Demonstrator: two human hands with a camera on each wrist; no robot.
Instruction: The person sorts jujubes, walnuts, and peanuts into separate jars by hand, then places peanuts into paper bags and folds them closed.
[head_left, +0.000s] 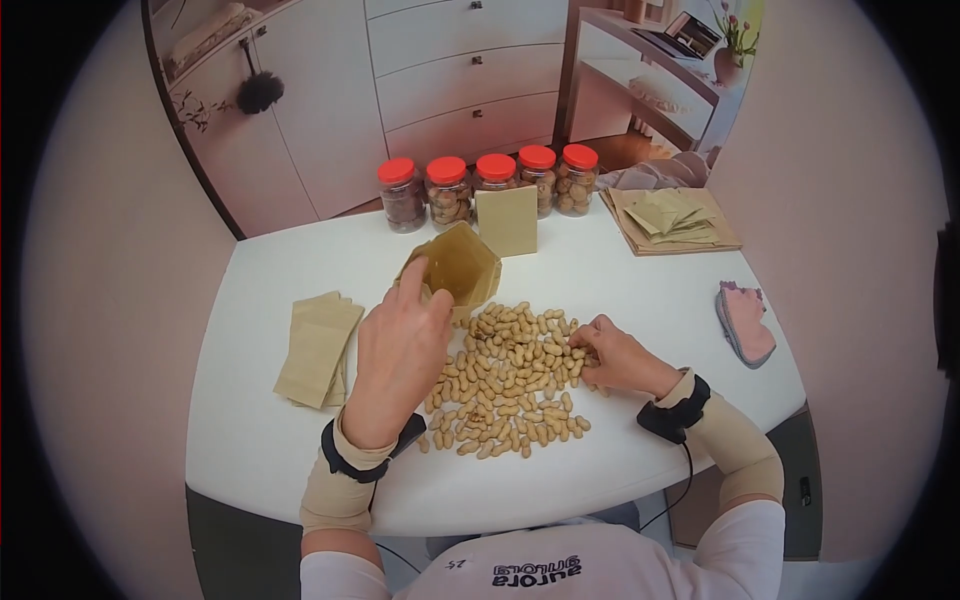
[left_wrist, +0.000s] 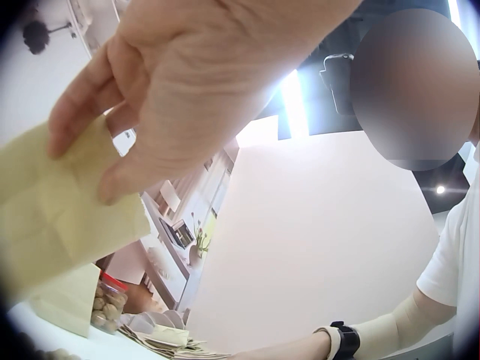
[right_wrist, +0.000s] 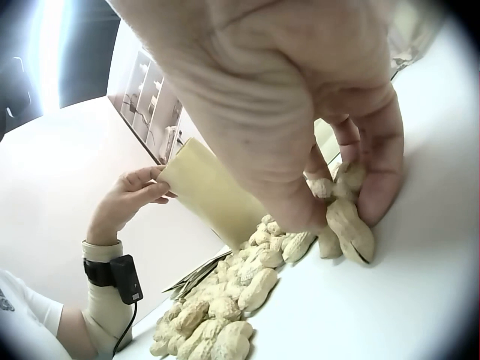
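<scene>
My left hand [head_left: 395, 350] pinches the rim of a brown paper bag [head_left: 470, 262] between thumb and fingers. The bag is raised over the far left part of a spread of peanuts [head_left: 510, 375], its wide mouth tipped toward the head camera. At the right edge of that spread, my right hand [head_left: 630, 362] has its fingertips down on the white table. Several unshelled peanuts [right_wrist: 349, 231] sit gathered between its thumb and curled fingers in the right wrist view. The left wrist view shows the bag's creased outer side [left_wrist: 67, 217] under the left fingers.
Several red-lidded jars [head_left: 403, 200] line the back of the table [head_left: 610, 460], with an upright paper bag [head_left: 508, 225] before them. Flat paper bags [head_left: 318, 350] lie at left. More paper bags [head_left: 675, 215] are stacked back right, near a pink and grey cloth item [head_left: 745, 325].
</scene>
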